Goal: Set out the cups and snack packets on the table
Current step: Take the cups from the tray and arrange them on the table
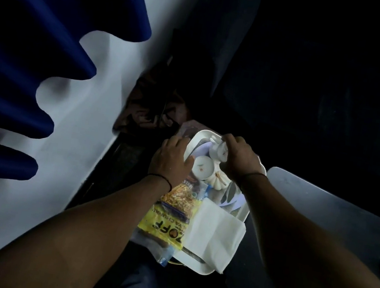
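Note:
A white tray (244, 213) lies in front of me, below my head. On it stand white cups: one (201, 168) near the middle and another (220, 150) at the far end. My right hand (239, 159) grips that far cup from above. My left hand (171, 159) rests with straight fingers at the tray's left edge, beside the nearer cup. A yellow snack packet (171, 216) lies along the tray's left side, partly under my left wrist. A small white scalloped dish (217, 185) lies beside the cups.
A folded white napkin (215, 233) covers the near end of the tray. A white wall (81, 125) and a blue curtain (37, 43) are on the left. A dark bag (150, 104) lies beyond the tray. A grey surface (335, 213) is at right.

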